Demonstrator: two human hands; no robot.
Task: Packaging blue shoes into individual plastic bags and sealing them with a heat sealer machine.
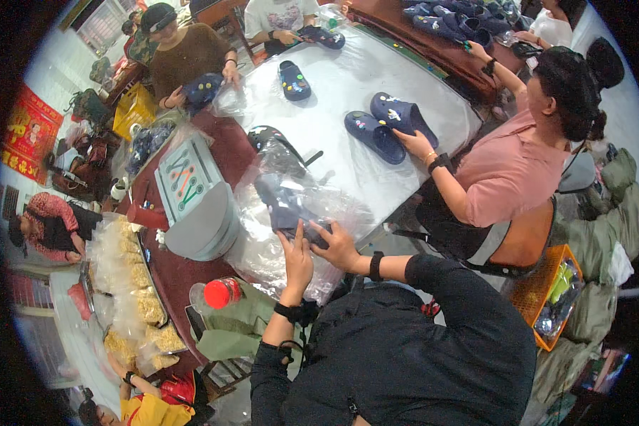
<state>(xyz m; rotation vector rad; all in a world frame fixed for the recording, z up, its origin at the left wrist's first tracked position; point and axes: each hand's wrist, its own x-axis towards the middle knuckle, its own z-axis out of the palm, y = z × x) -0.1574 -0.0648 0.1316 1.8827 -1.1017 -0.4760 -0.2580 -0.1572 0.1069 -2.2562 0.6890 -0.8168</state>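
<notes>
In front of me on the table, navy clogs (287,207) lie inside a crinkled clear plastic bag (252,245); glare on the plastic hides part of their outline. My left hand (296,263) rests against their near end, fingers stretched and spread over the bag. My right hand (339,247) comes in from the right, thumb and fingers at the near edge of the same clogs, gripping there. Beyond the bag is a dark clog with small charms (264,136), partly under plastic. Black bands circle both my wrists.
A grey machine (199,213) stands left of the bag, with a red-lidded jar (221,292) nearer me. The co-worker at right (508,177) touches a pair of navy clogs (385,128); another clog (294,80) lies farther back. Co-workers stand across the table. An orange basket (550,298) sits at right.
</notes>
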